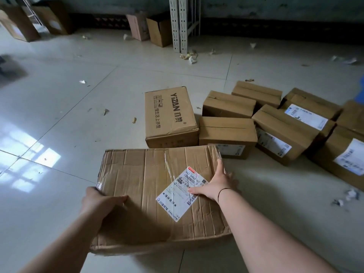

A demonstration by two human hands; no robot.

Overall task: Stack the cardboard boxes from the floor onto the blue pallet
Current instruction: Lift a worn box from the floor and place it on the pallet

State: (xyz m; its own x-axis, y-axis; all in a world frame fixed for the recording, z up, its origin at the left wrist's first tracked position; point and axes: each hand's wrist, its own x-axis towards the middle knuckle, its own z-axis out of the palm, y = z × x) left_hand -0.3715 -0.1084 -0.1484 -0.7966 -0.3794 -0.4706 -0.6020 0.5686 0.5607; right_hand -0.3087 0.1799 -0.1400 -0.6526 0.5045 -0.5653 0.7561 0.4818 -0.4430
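Note:
A large creased cardboard box (149, 186) with a white shipping label lies close in front of me. My left hand (100, 201) grips its left edge, thumb on top. My right hand (216, 182) clasps its right edge, fingers wrapped over the side. Whether the box touches the floor I cannot tell. Behind it a printed YIZAN box (169, 117) and several taped boxes, such as the plain one (226, 131), rest on the tiles. A sliver of blue (360, 89), possibly the pallet, shows at the right edge.
Grey metal shelving posts (181, 24) stand at the back centre with open cartons (157, 30) beside them. More cartons (17, 22) lean at the back left. Paper scraps (190, 57) litter the pale tiled floor (59, 95).

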